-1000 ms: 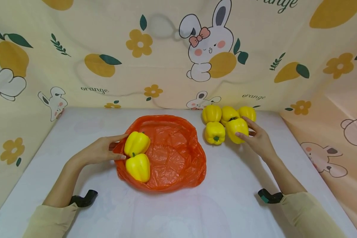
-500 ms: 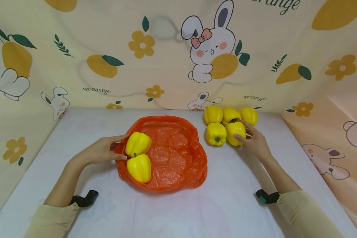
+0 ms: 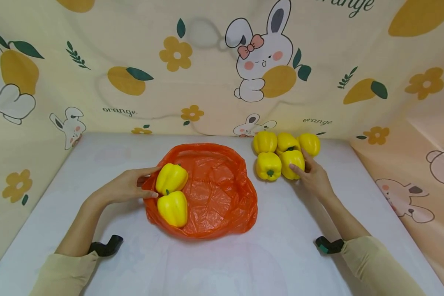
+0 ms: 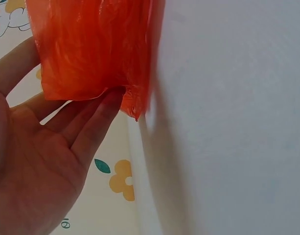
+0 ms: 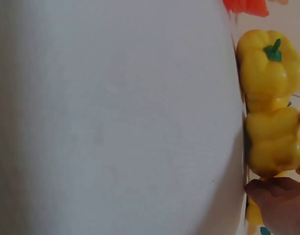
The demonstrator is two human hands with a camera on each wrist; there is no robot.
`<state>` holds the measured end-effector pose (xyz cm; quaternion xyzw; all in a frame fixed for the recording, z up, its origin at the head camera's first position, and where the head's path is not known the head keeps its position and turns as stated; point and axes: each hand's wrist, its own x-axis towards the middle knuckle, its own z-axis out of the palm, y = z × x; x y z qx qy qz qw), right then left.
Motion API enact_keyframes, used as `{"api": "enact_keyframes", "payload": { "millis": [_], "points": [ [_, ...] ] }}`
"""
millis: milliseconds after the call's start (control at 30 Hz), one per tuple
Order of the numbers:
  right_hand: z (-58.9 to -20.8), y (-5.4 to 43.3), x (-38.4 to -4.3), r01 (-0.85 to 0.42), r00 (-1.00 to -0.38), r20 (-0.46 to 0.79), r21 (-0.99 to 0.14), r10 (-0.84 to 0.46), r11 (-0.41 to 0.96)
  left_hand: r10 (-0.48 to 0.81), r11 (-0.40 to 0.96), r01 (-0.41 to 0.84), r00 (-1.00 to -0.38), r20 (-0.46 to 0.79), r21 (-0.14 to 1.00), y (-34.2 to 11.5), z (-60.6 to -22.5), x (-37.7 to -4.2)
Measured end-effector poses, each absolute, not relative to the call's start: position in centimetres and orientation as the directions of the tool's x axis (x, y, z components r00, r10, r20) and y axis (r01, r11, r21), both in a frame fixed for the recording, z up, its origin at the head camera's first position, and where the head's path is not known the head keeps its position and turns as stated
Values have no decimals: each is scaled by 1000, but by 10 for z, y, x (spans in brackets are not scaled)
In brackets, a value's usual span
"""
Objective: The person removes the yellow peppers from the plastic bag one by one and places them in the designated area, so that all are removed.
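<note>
An orange-red plastic bag (image 3: 214,201) lies spread with its mouth upward in the head view. Two yellow bell peppers, a rear one (image 3: 171,179) and a front one (image 3: 172,209), rest inside along its left side. My left hand (image 3: 123,187) holds the bag's left rim, thumb and fingers apart along it; in the left wrist view several fingertips go behind the plastic. At the back right, my right hand (image 3: 316,176) holds a yellow bell pepper (image 3: 291,163) between thumb and fingers. That pepper sits close against its neighbours. Some right fingers are hidden behind it.
Beside the held pepper is another yellow pepper (image 3: 268,166), stem toward me. Behind stand three more: left (image 3: 265,142), middle (image 3: 286,142) and right (image 3: 309,144). A printed cloth (image 3: 207,86) rises behind the white table (image 3: 222,267).
The held pepper has come down and slightly left, against the others, with my right hand around it. My left hand and the bag have stayed nearly still.
</note>
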<state>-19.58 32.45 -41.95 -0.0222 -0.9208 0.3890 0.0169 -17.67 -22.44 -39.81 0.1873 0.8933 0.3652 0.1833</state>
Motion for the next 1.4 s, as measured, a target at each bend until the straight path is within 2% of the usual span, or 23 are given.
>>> {"api": "enact_keyframes", "payload": {
  "millis": [167, 333, 767, 1033, 1400],
  "points": [
    [-416, 325, -194, 10, -997, 41, -741, 60, 671, 463, 670, 204, -866, -187, 714, -222, -399, -176],
    [-413, 325, -194, -64, -991, 124, -778, 52, 624, 463, 667, 212, -869, -174, 714, -221, -398, -175],
    [-396, 295, -190, -256, -935, 353, -720, 22, 645, 459, 650, 203, -873, -166, 732, -223, -399, -173],
    [-390, 258, -192, -346, -923, 382, -764, -49, 545, 447, 661, 190, -877, -178, 725, -223, -398, -171],
    [-385, 217, -192, -407, -912, 362, -755, -191, 514, 442, 672, 196, -880, -174, 714, -220, -402, -177]
  ]
}}
